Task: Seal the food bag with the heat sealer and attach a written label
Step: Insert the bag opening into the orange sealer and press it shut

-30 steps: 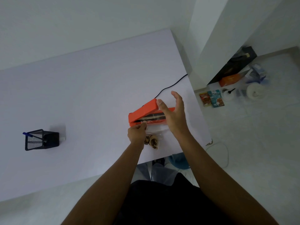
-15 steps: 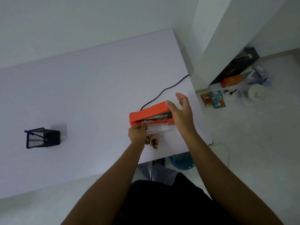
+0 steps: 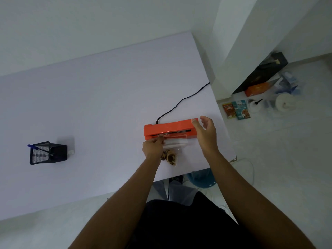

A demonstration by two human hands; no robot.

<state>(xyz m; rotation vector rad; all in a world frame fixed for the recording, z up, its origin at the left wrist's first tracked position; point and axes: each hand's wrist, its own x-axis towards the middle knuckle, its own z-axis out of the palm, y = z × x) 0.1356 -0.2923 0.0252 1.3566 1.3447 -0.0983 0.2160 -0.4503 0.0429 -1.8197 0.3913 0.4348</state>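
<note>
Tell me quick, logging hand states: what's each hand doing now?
Left hand: closed, pinching the food bag at the heat sealer.
Right hand: open, on the sealer's right end, gripping nothing.

A single wide-angle view looks from the person's head steeply down and forward, so both forearms run up from the bottom edge toward the middle of the frame. The white worktop [image 3: 89, 108] fills the left and centre, seen from above at about arm's reach, with its far edge against the wall. To the right, the view drops past the worktop's edge to the floor [image 3: 287, 159] well below.
</note>
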